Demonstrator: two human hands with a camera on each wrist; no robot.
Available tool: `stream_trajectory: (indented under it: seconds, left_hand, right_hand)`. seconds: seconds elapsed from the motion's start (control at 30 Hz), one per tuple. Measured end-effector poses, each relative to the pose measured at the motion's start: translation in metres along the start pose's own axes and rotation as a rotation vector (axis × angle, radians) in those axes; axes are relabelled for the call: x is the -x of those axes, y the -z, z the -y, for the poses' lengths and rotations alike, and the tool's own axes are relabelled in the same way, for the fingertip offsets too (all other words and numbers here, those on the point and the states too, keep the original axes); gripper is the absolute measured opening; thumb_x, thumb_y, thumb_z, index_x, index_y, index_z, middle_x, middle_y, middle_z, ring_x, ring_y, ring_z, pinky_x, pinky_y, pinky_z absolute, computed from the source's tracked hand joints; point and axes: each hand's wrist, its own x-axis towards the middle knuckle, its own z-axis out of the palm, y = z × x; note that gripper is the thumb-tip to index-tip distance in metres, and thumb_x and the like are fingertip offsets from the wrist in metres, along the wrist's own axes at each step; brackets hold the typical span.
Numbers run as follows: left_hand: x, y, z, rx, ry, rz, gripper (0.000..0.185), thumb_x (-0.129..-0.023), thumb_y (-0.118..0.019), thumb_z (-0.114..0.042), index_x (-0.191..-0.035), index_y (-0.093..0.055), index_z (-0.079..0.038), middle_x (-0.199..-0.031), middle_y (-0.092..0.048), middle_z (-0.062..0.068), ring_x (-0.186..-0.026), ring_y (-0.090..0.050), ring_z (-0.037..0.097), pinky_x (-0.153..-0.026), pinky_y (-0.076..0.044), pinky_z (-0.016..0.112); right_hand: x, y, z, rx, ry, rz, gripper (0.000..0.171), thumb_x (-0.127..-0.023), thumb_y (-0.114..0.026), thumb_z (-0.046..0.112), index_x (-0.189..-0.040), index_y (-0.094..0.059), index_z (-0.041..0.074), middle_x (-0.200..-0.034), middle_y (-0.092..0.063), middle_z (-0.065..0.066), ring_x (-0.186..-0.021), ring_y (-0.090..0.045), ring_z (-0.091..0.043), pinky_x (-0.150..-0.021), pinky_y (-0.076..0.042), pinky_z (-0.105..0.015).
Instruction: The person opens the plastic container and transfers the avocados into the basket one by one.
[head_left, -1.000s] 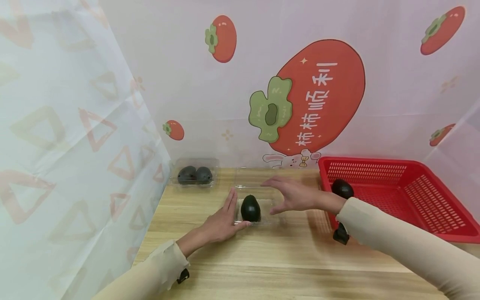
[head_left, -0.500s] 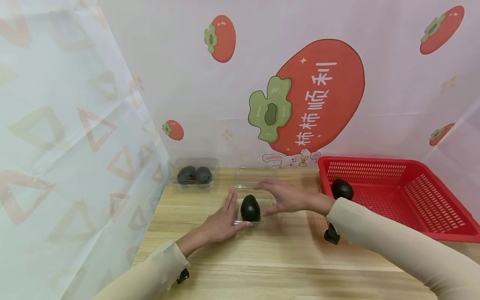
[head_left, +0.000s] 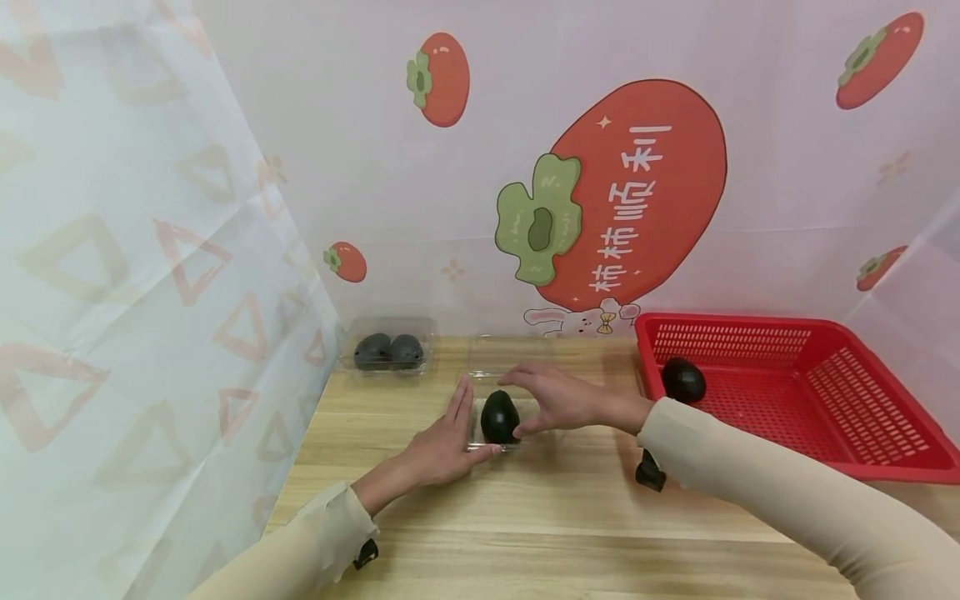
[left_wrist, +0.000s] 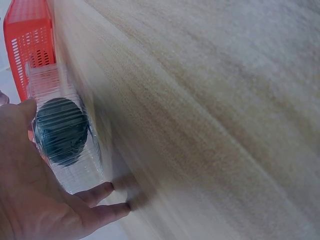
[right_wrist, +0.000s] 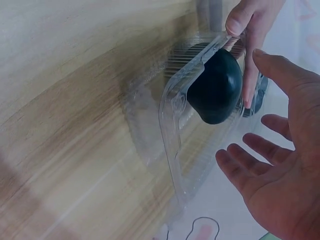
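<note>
A dark green avocado (head_left: 499, 417) sits in a clear plastic clamshell box (right_wrist: 170, 125), whose lid (head_left: 510, 357) lies folded back toward the wall. My left hand (head_left: 442, 447) touches this box at its left side, with straight fingers along the side and the thumb at the front edge. Just right of the avocado is my right hand (head_left: 562, 398), thumb and fingers spread. In the right wrist view a gap shows between those fingers and the avocado, and nothing is in the palm.
At the back left stands another clear box (head_left: 388, 323) holding two dark avocados (head_left: 372, 352). A red perforated basket (head_left: 757, 323) occupies the right side of the wooden table (head_left: 525, 525), with one avocado (head_left: 683, 381) inside near its left wall. Printed sheeting forms the back and left walls.
My right hand has moved left, closer to the avocado in the box. The left hand, the box and the avocado have stayed in place.
</note>
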Motion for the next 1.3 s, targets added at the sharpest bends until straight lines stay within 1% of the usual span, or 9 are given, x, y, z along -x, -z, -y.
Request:
stream_trajectory:
  seconds: [0.17,0.3,0.4,0.6,0.87,1.13,1.3]
  left_hand:
    - [0.000,0.000,0.000,-0.004,-0.002,0.002,0.112,-0.102,-0.057,-0.067,-0.169,0.005,-0.003,-0.178,0.011,0.014,-0.143,-0.051,0.043,-0.078,-0.061,0.051]
    - [0.000,0.000,0.000,-0.005,-0.004,0.002,0.112,-0.102,-0.058,-0.066,-0.169,0.005,-0.002,-0.178,0.011,0.014,-0.142,-0.051,0.043,-0.077,-0.061,0.051]
    - [0.000,0.000,0.000,-0.006,-0.005,0.002,0.111,-0.102,-0.058,-0.065,-0.169,0.005,-0.002,-0.178,0.011,0.014,-0.142,-0.051,0.043,-0.077,-0.061,0.051]
    - [0.000,0.000,0.000,-0.007,-0.008,0.006,0.111,-0.103,-0.057,-0.065,-0.169,0.005,-0.002,-0.178,0.012,0.014,-0.143,-0.050,0.042,-0.078,-0.061,0.050]
    - [-0.001,-0.001,0.002,-0.005,-0.004,0.014,0.112,-0.102,-0.056,-0.068,-0.169,0.007,-0.004,-0.178,0.014,0.013,-0.142,-0.051,0.041,-0.074,-0.060,0.045]
    - [0.000,0.000,0.002,-0.010,-0.010,0.010,0.113,-0.101,-0.054,-0.070,-0.169,0.007,-0.003,-0.178,0.013,0.014,-0.146,-0.047,0.041,-0.081,-0.061,0.049]
    - [0.000,0.000,0.001,-0.008,-0.012,0.012,0.113,-0.102,-0.055,-0.069,-0.169,0.007,-0.002,-0.177,0.013,0.014,-0.146,-0.048,0.041,-0.079,-0.060,0.047]
  right_hand:
    - [-0.003,-0.002,0.003,-0.011,-0.033,0.019,0.073,-0.086,-0.091,0.033,-0.147,-0.060,0.005,-0.147,-0.060,-0.016,-0.135,-0.059,-0.034,-0.111,-0.050,-0.054]
    - [-0.006,-0.005,0.006,-0.003,-0.038,0.028,0.074,-0.087,-0.091,0.033,-0.146,-0.060,0.002,-0.147,-0.060,-0.018,-0.134,-0.059,-0.034,-0.111,-0.050,-0.054]
    - [-0.009,-0.008,0.007,0.011,-0.038,0.024,0.073,-0.087,-0.091,0.032,-0.145,-0.060,0.001,-0.145,-0.061,-0.018,-0.133,-0.060,-0.034,-0.111,-0.049,-0.054]
    - [-0.013,-0.014,0.008,0.013,-0.073,0.009,0.070,-0.087,-0.090,0.030,-0.143,-0.062,0.001,-0.144,-0.062,-0.018,-0.132,-0.061,-0.033,-0.111,-0.050,-0.053]
    - [-0.019,-0.020,0.011,0.038,-0.099,0.012,0.071,-0.086,-0.091,0.033,-0.142,-0.063,0.001,-0.143,-0.063,-0.018,-0.126,-0.064,-0.032,-0.108,-0.052,-0.053]
    - [-0.024,-0.025,0.013,0.040,-0.097,0.029,0.069,-0.085,-0.091,0.031,-0.141,-0.064,0.000,-0.140,-0.063,-0.017,-0.119,-0.067,-0.031,-0.101,-0.057,-0.049]
    - [-0.025,-0.027,0.014,0.053,-0.096,0.030,0.067,-0.085,-0.091,0.030,-0.139,-0.065,0.000,-0.138,-0.063,-0.018,-0.116,-0.068,-0.031,-0.097,-0.058,-0.048]
